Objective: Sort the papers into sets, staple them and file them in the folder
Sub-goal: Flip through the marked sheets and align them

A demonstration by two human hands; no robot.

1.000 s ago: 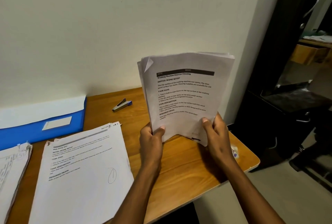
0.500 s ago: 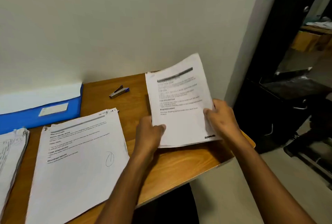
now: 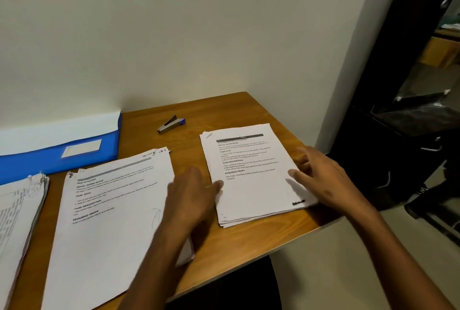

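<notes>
My hands, left (image 3: 191, 191) and right (image 3: 321, 175), rest released on a squared paper set (image 3: 251, 172); stapler (image 3: 171, 124) untouched, blue folder (image 3: 49, 158) awaiting, stapling and filing remain.

An office corner, by the look of it: a wooden bench (image 3: 249, 242) pushed against a plain pale wall (image 3: 199, 31), printed papers (image 3: 251, 172) in stacks across it, a blue folder (image 3: 59, 153) at the far left and a stapler (image 3: 171, 124) near the wall. To the right, a dark cabinet (image 3: 388, 160) and a room beyond with another desk (image 3: 443, 50).
</notes>
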